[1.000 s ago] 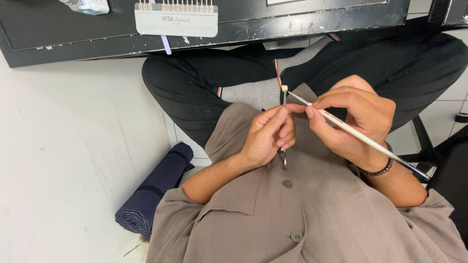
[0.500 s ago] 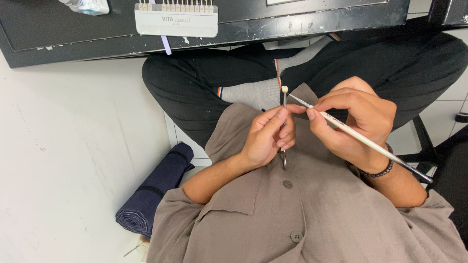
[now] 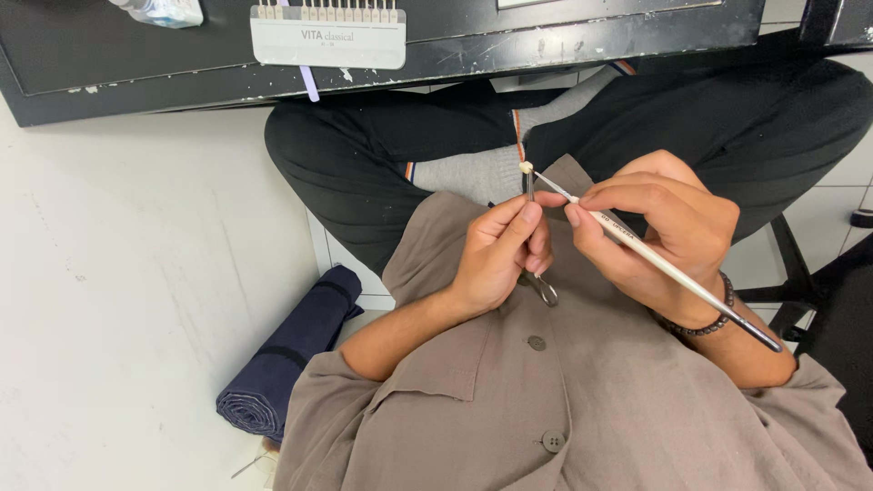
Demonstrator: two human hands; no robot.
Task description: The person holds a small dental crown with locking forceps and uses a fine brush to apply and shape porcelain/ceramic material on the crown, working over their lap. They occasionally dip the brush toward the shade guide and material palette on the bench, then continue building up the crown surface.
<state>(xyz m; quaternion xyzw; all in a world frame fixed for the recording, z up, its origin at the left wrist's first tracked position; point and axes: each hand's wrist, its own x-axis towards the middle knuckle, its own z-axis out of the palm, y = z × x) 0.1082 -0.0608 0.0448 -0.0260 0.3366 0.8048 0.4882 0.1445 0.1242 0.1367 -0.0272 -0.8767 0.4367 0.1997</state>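
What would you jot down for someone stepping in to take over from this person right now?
Left hand: shut on thin metal forceps held upright, with a small tooth-coloured piece at the tip.
Right hand: shut on a fine white-handled brush, its tip at the small piece.
Both are held over the lap, above the grey shirt.
Nearby: a tooth shade guide on the black bench edge, and a rolled navy cloth at the left.
Done or left: cannot tell.

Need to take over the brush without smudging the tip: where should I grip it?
Grip the brush by its bare white handle behind the right hand, coming from the right. The handle's dark end sticks out free there, while the tip sits against the small tooth piece on the tool in the left hand.
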